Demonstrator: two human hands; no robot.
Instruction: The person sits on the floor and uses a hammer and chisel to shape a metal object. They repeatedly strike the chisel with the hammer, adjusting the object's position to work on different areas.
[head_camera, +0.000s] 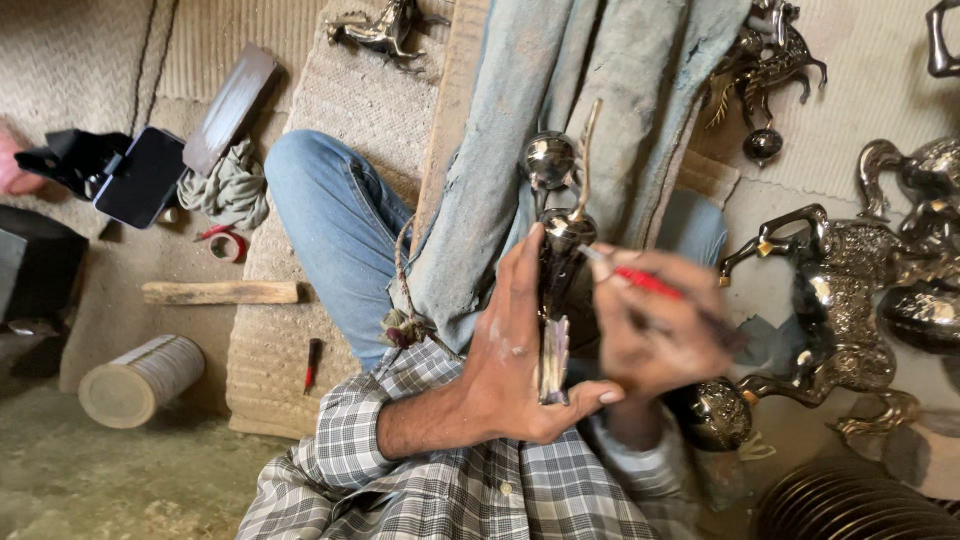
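My left hand (520, 350) grips a shiny metal figurine (560, 250) with a round ball top and a thin upright rod, holding it upright against a dusty blue cloth (560, 110) over my lap. My right hand (655, 325) is blurred with motion and holds a thin red-handled tool (645, 283), its tip touching the figurine near the upper part. Both sleeves are grey checked fabric.
Polished metal horse figures (850, 290) crowd the right side, another (765, 60) lies above, and one (385, 28) sits at the top. On the left are a phone (140, 178), a rag (225, 190), a wooden stick (220, 292), a tin can (140, 382), a red pen (312, 362). A ribbed dark disc (850, 505) sits bottom right.
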